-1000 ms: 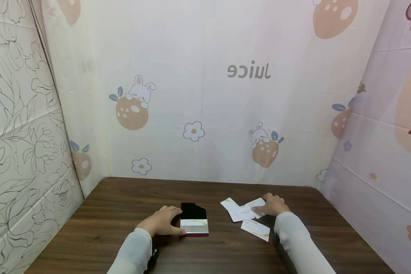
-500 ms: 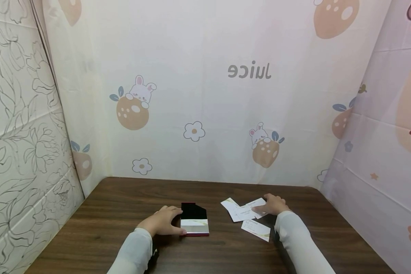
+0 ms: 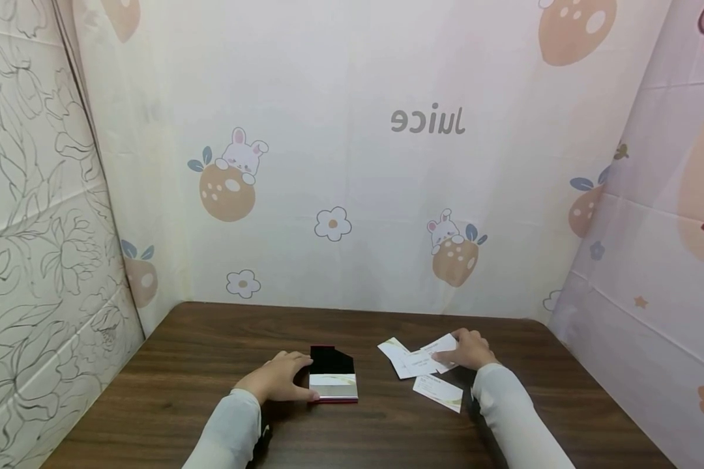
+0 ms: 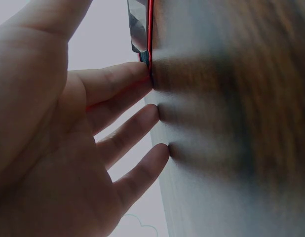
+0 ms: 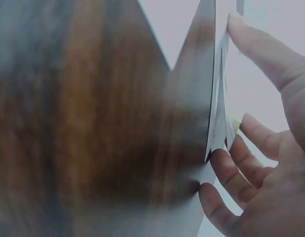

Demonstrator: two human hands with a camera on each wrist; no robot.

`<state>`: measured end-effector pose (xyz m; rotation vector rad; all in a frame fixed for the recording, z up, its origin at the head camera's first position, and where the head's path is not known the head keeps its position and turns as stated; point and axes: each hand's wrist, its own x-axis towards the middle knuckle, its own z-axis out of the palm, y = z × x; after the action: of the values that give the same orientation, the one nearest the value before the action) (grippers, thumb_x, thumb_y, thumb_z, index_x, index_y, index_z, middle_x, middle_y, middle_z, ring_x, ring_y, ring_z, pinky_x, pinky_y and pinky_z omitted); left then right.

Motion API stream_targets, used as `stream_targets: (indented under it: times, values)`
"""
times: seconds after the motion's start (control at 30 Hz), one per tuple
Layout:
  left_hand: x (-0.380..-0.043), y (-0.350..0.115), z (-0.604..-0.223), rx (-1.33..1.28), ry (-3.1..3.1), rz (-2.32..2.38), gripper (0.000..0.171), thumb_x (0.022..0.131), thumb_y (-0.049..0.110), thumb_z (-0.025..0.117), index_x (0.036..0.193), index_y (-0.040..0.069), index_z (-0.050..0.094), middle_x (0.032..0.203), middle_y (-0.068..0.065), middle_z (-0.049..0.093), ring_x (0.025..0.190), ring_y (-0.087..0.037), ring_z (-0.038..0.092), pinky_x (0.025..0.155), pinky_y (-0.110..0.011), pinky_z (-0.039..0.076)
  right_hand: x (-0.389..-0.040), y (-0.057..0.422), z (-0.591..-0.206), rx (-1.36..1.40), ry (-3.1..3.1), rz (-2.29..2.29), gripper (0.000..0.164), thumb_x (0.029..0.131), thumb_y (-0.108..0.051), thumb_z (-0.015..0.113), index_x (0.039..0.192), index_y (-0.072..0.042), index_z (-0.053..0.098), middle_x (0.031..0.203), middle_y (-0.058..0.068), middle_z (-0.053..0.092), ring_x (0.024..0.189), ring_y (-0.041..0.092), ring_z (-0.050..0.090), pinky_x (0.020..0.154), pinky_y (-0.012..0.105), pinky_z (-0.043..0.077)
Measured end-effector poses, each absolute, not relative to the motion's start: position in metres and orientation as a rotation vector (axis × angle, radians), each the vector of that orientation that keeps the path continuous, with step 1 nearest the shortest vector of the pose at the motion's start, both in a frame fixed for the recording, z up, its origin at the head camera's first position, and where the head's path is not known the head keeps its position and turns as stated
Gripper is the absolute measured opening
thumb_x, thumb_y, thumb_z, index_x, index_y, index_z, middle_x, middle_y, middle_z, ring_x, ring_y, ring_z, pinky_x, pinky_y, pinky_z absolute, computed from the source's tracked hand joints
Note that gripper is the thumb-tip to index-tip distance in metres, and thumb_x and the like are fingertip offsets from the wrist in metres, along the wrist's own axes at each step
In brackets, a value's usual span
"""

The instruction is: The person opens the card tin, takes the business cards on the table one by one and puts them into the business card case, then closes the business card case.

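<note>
The right hand is resting at the right end of a cluster of overlapping cards, its thumb and fingers spread well apart and bending only lightly. The thumb and foremost fingers are touching card edges; whether they are squeezing, I cannot tell. In the right wrist view the edges are standing slightly apart, one bowing. With sheets this thin, an uneven pinch could be catching two at once, creasing the bowed one or skidding the top one loose.

The left hand is spreading its thumb and index finger along the nine o'clock edge of an open card case, touching it without visibly clamping. A sideways push there could be sliding the case.

From the right hand, the cluster is lying at nine o'clock, the case farther out that way, and a separate card at seven. The right sleeve is hanging just beside that card, so a low sweep could be shifting it across the table.
</note>
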<state>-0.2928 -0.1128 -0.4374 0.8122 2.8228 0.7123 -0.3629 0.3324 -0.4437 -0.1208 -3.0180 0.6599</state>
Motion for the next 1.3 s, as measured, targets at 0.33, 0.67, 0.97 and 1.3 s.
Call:
stream_targets:
  times: [0.33, 0.67, 0.97, 1.3]
  values:
    - [-0.293, -0.112, -0.437, 0.802, 2.823, 0.706, 0.076, 0.083, 0.049, 0.078, 0.138, 0.001, 0.057, 0.141, -0.016, 0.053, 0.129, -0.037, 0.045, 0.103, -0.064, 0.037, -0.363, 0.336, -0.449, -0.151, -2.871, 0.987, 0.048, 0.097, -0.019, 0.061, 0.133, 0.010, 0.047, 0.120, 0.033, 0.055, 0.105, 0.044, 0.054, 0.095, 0.060, 0.041]
    - [-0.295, -0.112, -0.439, 0.793, 2.826, 0.694, 0.077, 0.083, 0.050, 0.078, 0.138, 0.002, 0.057, 0.141, -0.016, 0.053, 0.130, -0.037, 0.045, 0.103, -0.064, 0.036, -0.359, 0.335, -0.432, -0.061, -2.765, 1.353, 0.043, 0.102, -0.012, 0.047, 0.139, 0.009, 0.048, 0.124, 0.030, 0.055, 0.103, 0.035, 0.056, 0.084, 0.046, 0.049]
    - [-0.295, -0.113, -0.440, 0.786, 2.823, 0.702, 0.077, 0.083, 0.050, 0.078, 0.139, 0.002, 0.057, 0.142, -0.015, 0.053, 0.130, -0.037, 0.045, 0.103, -0.064, 0.036, -0.355, 0.325, -0.421, 0.032, -2.805, 1.432, 0.033, 0.100, -0.015, 0.054, 0.127, 0.005, 0.051, 0.118, 0.023, 0.058, 0.096, 0.028, 0.057, 0.071, 0.037, 0.051]
    - [-0.294, -0.113, -0.439, 0.800, 2.823, 0.704, 0.076, 0.083, 0.049, 0.078, 0.138, 0.001, 0.057, 0.141, -0.016, 0.053, 0.129, -0.037, 0.045, 0.103, -0.064, 0.037, -0.355, 0.314, -0.424, 0.264, -2.782, 1.505, 0.035, 0.098, -0.012, 0.065, 0.129, 0.002, 0.057, 0.098, 0.011, 0.059, 0.087, 0.022, 0.056, 0.074, 0.037, 0.052]
